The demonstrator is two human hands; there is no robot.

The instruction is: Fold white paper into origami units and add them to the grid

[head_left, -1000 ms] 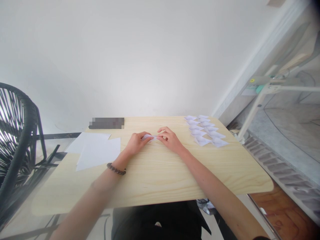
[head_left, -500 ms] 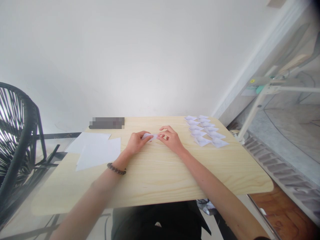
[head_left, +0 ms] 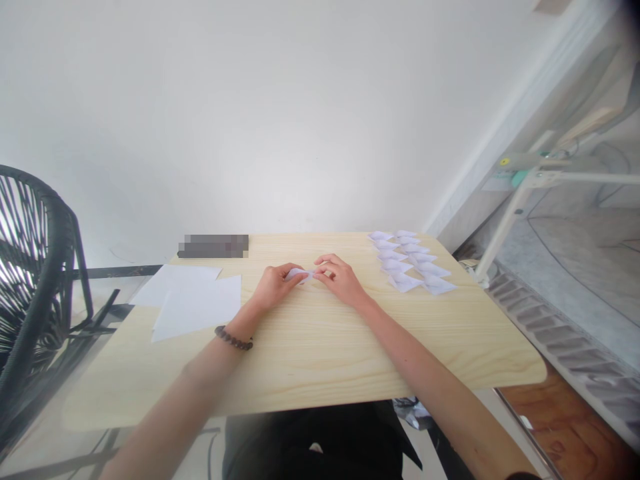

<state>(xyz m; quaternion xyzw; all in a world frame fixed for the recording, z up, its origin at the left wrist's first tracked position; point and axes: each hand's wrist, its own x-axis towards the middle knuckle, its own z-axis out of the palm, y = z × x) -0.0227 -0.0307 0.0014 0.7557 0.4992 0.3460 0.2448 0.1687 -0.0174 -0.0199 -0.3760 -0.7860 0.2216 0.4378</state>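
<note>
A small folded piece of white paper (head_left: 298, 273) is held over the middle of the table, partly covered by fingers. My left hand (head_left: 275, 285) grips its left part between thumb and fingers. At its right end, my right hand (head_left: 339, 279) pinches the paper with thumb and forefinger, the other fingers curled above. Folded paper boats (head_left: 401, 283) stand in two columns to the right of my hands. On the left lie flat white paper sheets (head_left: 200, 310), partly overlapping.
The wooden table (head_left: 300, 360) stands against a white wall. A dark blurred-out object (head_left: 214, 246) lies at its back left. Beyond the left edge is a black woven chair (head_left: 45, 267); a white metal frame (head_left: 510, 227) rises to the right.
My right hand's fingers have drawn slightly lower and closer in over the folded paper. My left hand keeps its grip, almost unmoved.
</note>
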